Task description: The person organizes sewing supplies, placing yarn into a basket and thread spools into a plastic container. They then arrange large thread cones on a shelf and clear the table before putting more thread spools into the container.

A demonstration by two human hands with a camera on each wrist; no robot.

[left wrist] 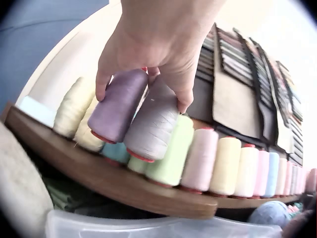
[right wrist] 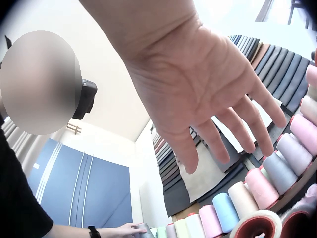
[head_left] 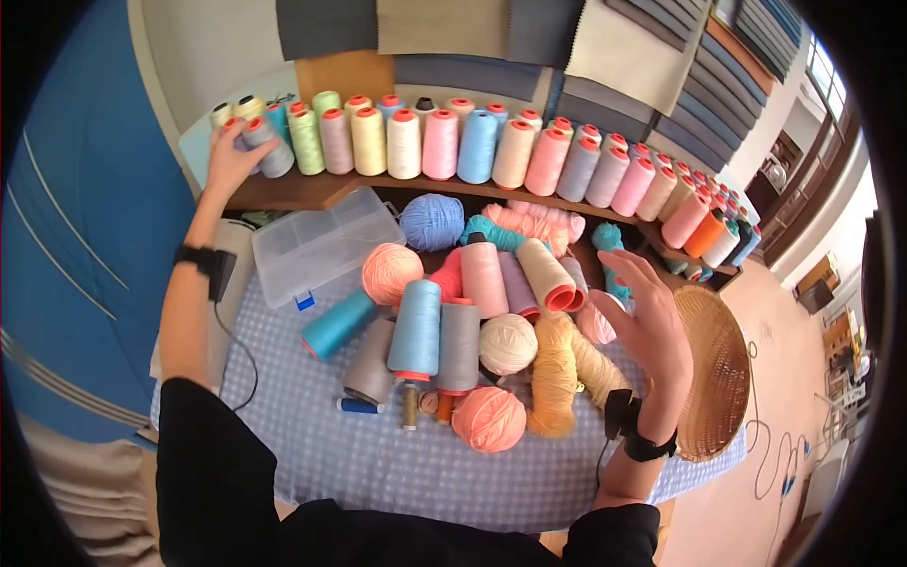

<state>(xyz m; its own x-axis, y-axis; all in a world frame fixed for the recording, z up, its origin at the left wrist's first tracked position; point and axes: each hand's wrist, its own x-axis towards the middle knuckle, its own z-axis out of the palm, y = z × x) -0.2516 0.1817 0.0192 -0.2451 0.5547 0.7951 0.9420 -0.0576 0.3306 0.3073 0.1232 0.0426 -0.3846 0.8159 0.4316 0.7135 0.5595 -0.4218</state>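
At the left end of the wooden shelf my left hand [head_left: 230, 163] grips two thread cones together, a purple one [left wrist: 118, 105] and a grey one [left wrist: 154, 121]. Both cones tilt, their red bases in front of the shelf's row of cones in the left wrist view. A light green cone [left wrist: 173, 153] stands just beside the grey one. My right hand [head_left: 644, 317] is held with fingers spread over the right side of the yarn pile, holding nothing. Below it lie a pale pink yarn ball [head_left: 595, 324] and a cream cone [head_left: 545, 272].
A clear plastic box [head_left: 321, 248] lies on the checked tablecloth [head_left: 331, 472]. Cones, yarn balls and a yellow skein [head_left: 553, 378] are heaped mid-table. On the right stands a wicker basket [head_left: 713, 378]. Fabric swatches [head_left: 444, 28] hang behind the shelf [head_left: 378, 184].
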